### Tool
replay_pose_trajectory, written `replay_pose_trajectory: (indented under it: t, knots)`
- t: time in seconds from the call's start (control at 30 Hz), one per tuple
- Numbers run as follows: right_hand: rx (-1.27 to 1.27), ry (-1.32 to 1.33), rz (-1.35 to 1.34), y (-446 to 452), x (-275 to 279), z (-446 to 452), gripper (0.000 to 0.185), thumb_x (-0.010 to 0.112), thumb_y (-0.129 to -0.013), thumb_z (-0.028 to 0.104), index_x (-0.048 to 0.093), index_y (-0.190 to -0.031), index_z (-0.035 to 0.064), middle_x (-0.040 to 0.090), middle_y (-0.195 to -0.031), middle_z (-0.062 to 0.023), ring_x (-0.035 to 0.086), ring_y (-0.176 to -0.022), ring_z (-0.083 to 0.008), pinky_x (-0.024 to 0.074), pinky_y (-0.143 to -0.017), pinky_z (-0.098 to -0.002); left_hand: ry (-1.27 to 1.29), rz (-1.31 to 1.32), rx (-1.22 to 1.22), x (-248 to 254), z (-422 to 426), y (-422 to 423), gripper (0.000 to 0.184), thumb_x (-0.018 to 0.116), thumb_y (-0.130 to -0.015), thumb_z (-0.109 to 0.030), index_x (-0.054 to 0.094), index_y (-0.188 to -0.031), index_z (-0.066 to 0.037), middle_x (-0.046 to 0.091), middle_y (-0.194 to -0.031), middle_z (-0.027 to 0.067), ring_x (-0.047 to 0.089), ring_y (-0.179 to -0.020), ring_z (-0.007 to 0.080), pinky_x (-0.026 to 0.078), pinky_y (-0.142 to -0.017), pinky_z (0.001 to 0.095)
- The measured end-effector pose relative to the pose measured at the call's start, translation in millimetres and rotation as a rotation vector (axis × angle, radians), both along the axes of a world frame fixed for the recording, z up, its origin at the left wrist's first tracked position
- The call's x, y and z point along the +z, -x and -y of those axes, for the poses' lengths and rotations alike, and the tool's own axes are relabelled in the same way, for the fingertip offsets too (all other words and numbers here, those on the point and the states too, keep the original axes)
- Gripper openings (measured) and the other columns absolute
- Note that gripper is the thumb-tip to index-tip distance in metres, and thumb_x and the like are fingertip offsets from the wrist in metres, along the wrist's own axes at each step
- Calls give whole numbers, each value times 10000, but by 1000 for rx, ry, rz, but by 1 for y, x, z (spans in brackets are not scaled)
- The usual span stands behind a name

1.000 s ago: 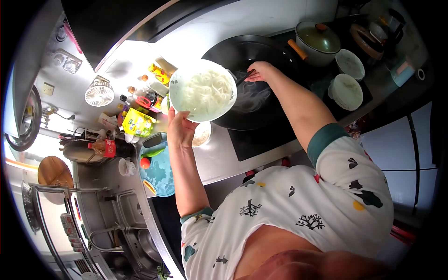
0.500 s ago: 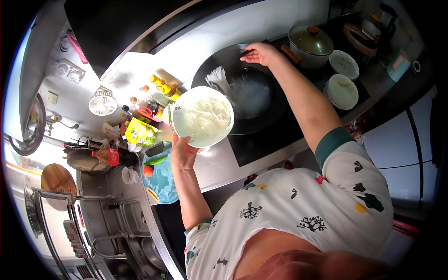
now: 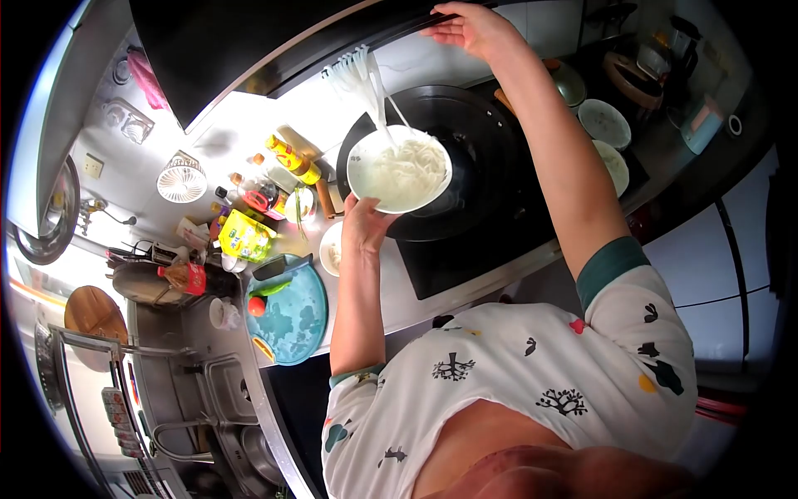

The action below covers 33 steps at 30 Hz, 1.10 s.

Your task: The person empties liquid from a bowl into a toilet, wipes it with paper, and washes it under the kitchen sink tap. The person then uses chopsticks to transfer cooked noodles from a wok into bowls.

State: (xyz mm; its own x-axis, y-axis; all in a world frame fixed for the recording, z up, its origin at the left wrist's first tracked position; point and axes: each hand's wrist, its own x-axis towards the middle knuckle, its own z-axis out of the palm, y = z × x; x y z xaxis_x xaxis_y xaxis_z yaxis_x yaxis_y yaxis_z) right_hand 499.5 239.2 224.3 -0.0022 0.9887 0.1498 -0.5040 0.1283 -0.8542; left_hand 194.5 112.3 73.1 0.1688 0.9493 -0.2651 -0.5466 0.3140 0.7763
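My left hand (image 3: 366, 224) grips the near rim of a white bowl (image 3: 374, 195) of pale noodles (image 3: 409, 173), held over the left side of a black wok (image 3: 490, 183). High above the wok, my right hand (image 3: 470, 32) has its fingers closed round dark chopsticks (image 3: 399, 32), partly lost against the black range hood. From the chopsticks' far end hangs a bundle of white noodles (image 3: 357, 79), its lower strands reaching down into the bowl.
A lidded pot (image 3: 570, 85) and two white bowls (image 3: 604, 123) stand right of the wok. Bottles and a yellow pouch (image 3: 246, 236) line the left counter. A blue cutting board (image 3: 303, 312) holds a tomato (image 3: 257, 307) and green pepper. The sink (image 3: 229, 387) lies lower left.
My right hand has risen from the wok, lifting noodles high with the chopsticks. My left hand has brought the bowl rightward over the wok, under the hanging strands.
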Motion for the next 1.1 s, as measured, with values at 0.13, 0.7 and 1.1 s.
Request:
replay_pose_trajectory:
  t: [0.13,0.7,1.1]
  knots:
    - [-26,-82,298,9,2,45,261,597,-856,196,574,-993,-24,639,-950,-187,676,-817,-293,550,-711,-307,-11,56,-19,-5,-8,-13,484,436,-737,63,349,-1200,-47,442,-1255,175,499,-1136,371,502,-849,563]
    - [-46,624,588,0,-218,-19,243,585,-849,203,562,-1061,85,640,-1012,-144,669,-663,-363,553,-499,-385,-125,52,37,15,9,57,640,461,-698,67,352,-1306,-99,435,-1291,151,484,-1166,340,485,-893,527]
    - [-48,742,42,59,-239,-23,187,524,-843,104,550,-933,-58,637,-898,-221,670,-803,-338,569,-697,-383,-104,-36,151,30,45,83,558,477,-713,41,384,-1249,-79,450,-1268,159,502,-1145,330,488,-904,494]
